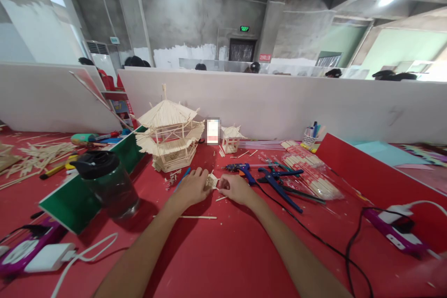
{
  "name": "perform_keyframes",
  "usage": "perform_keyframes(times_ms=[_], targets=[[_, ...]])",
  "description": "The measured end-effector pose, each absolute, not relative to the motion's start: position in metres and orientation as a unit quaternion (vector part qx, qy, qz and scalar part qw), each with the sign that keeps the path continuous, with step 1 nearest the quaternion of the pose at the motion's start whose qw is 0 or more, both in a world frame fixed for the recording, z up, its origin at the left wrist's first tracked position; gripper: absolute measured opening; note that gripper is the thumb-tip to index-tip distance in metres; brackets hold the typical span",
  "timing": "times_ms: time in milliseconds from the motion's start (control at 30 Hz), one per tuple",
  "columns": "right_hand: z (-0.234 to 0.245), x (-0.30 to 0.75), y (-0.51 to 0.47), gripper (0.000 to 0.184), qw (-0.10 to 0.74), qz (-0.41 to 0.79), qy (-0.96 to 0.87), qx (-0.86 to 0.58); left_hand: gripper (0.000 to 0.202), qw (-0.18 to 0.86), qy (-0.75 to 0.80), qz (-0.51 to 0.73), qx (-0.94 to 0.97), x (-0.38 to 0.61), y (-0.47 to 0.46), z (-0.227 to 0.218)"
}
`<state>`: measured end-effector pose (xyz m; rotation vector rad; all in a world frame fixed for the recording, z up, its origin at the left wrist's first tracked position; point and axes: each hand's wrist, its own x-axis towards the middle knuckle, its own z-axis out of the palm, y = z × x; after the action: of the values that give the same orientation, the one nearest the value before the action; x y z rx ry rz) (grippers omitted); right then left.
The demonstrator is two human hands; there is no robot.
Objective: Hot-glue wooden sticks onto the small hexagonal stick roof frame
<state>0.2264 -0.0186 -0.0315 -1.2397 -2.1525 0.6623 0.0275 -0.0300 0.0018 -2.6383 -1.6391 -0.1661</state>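
My left hand point(191, 187) and my right hand point(234, 189) meet over the red table point(223, 251). Both pinch a small pale piece made of thin wooden sticks point(211, 180) between their fingertips. Behind them stands a two-tier pavilion model of sticks point(169, 136). A smaller stick lantern model point(230, 138) stands to its right. A single long stick point(188, 217) lies on the table just in front of my left wrist.
A blue glue gun point(244, 170) and blue pliers point(279, 181) lie right of my hands, beside a bag of sticks point(312, 170). A dark jar point(108, 184) and a green board point(75, 200) stand left. Cables and purple power strips point(394, 233) lie near the front. White partition behind.
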Motion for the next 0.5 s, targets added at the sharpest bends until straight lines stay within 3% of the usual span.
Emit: perform_keyframes(times_ms=[100,500], targets=[[-0.030,0.223,-0.021,0.010,0.290,0.286,-0.793,-0.453,0.025,-0.004,-0.495,-0.070,-0.866,0.022,-0.025,0.001],[-0.025,0.220,-0.024,0.010,0.300,0.321,-0.780,-0.446,0.040,-0.084,-0.441,-0.131,-0.884,0.005,-0.002,-0.011]])
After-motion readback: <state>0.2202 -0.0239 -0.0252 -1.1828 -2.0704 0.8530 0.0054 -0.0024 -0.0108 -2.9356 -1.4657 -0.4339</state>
